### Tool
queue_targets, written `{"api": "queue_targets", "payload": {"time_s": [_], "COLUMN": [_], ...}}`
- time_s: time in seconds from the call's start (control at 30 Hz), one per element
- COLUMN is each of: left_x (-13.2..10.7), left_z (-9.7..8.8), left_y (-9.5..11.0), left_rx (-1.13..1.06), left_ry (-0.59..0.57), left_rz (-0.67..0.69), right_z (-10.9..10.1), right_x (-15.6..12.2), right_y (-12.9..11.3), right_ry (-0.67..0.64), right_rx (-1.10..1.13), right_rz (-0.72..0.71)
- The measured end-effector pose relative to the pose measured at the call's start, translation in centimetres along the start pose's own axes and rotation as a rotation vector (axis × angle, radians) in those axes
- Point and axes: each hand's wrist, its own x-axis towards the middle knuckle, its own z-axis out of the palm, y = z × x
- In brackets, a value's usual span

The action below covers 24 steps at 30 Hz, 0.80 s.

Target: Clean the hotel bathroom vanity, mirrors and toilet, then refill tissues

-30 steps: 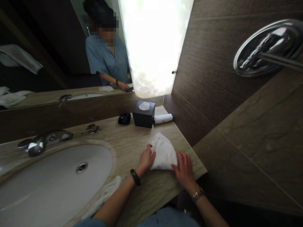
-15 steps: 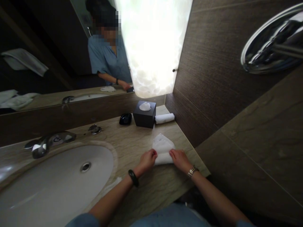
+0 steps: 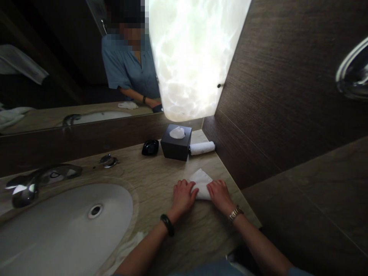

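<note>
A small white cloth [image 3: 201,182] lies partly rolled on the beige stone counter [image 3: 161,172], its far corner pointing away from me. My left hand [image 3: 182,195], with a dark bracelet on the wrist, has its fingers curled over the cloth's near left edge. My right hand [image 3: 220,195], with a metal watch on the wrist, grips the near right edge the same way. Both hands press the rolled part down against the counter.
A black tissue box [image 3: 176,142], a rolled white towel [image 3: 202,148] and a black dish [image 3: 150,147] stand at the back. White sink [image 3: 57,226] and chrome tap [image 3: 25,188] lie left. Dark wall close on the right; mirror and lit panel [image 3: 189,57] behind.
The cloth has been rolled up from its near edge and shows less flat area. Both hands have moved away from me, over the cloth and closer together.
</note>
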Motion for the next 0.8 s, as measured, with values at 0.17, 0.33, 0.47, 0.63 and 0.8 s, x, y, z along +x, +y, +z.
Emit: {"api": "queue_targets", "payload": {"time_s": [0.17, 0.33, 0.47, 0.63, 0.8], "left_x": [3.3, 5.7, 8.4, 9.1, 12.7], "left_z": [0.4, 0.8, 1.2, -2.1, -8.7], "left_y": [0.2, 0.6, 0.5, -3.3, -7.0], "left_rx": [-0.07, -0.131, -0.145, -0.264, -0.648], "left_ry": [0.085, 0.122, 0.147, 0.382, 0.792], "left_rz": [-0.113, -0.08, -0.144, -0.261, -0.376], "right_z": [-0.4, -1.3, -0.5, 0.9, 0.8], "right_x": [1.7, 8.6, 7.5, 6.7, 12.5], "right_y": [-1.0, -0.1, 1.3, 4.8, 3.8], "right_ry": [0.061, -0.134, 0.041, 0.139, 0.126], "right_rx": [-0.039, -0.099, -0.125, -0.186, -0.151], "right_rz": [-0.082, -0.047, -0.217, -0.104, -0.062]}}
